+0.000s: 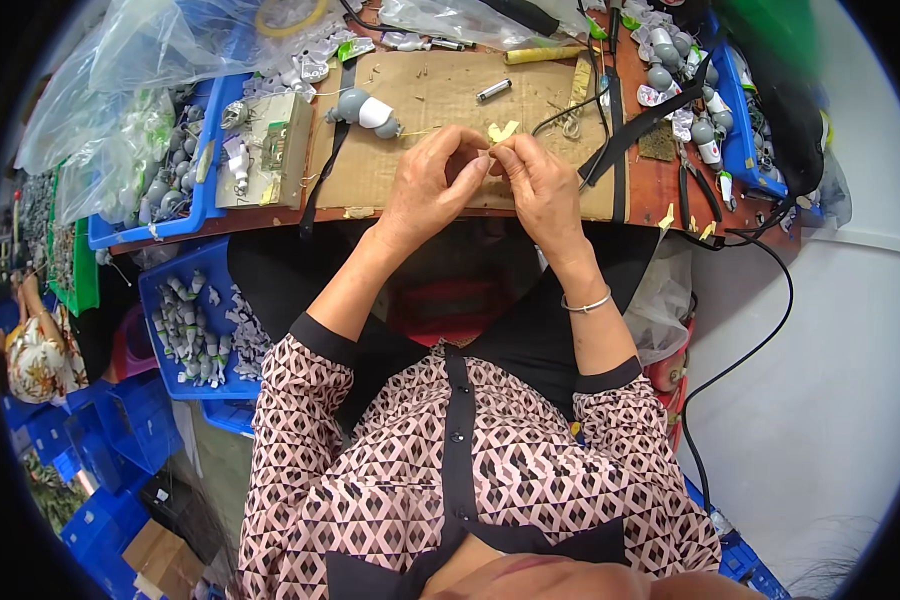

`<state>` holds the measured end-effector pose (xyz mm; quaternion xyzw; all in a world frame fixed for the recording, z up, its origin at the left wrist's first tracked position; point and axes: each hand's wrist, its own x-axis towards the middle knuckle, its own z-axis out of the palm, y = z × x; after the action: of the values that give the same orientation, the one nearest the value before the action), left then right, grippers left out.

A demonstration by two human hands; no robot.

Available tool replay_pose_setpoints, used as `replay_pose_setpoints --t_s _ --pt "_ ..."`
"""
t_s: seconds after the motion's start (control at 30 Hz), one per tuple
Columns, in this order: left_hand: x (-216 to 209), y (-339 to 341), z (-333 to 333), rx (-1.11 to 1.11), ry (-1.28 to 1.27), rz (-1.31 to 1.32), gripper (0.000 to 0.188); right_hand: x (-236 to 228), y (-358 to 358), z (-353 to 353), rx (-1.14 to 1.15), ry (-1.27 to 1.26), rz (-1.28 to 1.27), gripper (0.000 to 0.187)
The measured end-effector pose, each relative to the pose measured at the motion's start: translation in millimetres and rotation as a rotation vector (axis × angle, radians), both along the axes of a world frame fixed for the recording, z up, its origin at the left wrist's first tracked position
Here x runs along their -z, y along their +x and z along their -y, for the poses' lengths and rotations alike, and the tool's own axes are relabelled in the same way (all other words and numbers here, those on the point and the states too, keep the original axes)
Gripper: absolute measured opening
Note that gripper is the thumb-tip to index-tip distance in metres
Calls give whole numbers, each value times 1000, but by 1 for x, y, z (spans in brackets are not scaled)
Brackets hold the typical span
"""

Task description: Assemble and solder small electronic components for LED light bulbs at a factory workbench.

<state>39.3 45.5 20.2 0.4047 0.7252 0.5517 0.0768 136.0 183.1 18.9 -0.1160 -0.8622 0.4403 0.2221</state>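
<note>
My left hand (pixel 428 182) and my right hand (pixel 544 188) meet over the near part of a cardboard sheet (pixel 430 85). Thumb and fingers of each are pinched together, and what lies between them is too small to make out. Just beyond the fingertips is a bit of pale yellow tape or paper (pixel 503 131). Left of my left hand lies a grey and white part of rounded segments (pixel 375 112), with a thin yellowish strand leading from it toward that hand. A short pen-like marker (pixel 493 91) rests farther back on the cardboard.
Blue bins (pixel 210 150) with grey rounded parts stand at left, and another blue bin (pixel 745 130) at right. Pliers (pixel 698 190) lie near the right edge. Black straps and a cable (pixel 790 290) cross there. Below the table, a blue tray (pixel 170 385) holds grey-white pieces.
</note>
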Motion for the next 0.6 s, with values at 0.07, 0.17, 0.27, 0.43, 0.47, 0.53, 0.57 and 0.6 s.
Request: replay_pose_setpoints --t_s 0.07,0.17,0.27,0.43,0.47,0.53,0.57,0.6 --pt "-2 -1 2 0 -9 -10 11 1 -2 4 24 223 -105 17" --pt "-2 -3 4 27 -15 -56 12 2 -1 4 11 230 -151 14" --pt "1 -5 4 59 3 -65 11 5 1 2 6 261 -180 11" --pt "2 -3 7 77 -13 86 13 5 6 0 -42 289 -174 9" --pt "1 -4 7 77 -12 86 13 5 7 -2 -67 313 -190 8" --pt "0 -5 8 109 -50 53 13 8 9 -4 -81 329 -199 9" --pt "1 -6 8 110 -50 53 13 8 11 -6 -95 345 -208 10" --pt "2 -8 10 123 -48 15 13 7 10 -6 -100 342 -211 10"
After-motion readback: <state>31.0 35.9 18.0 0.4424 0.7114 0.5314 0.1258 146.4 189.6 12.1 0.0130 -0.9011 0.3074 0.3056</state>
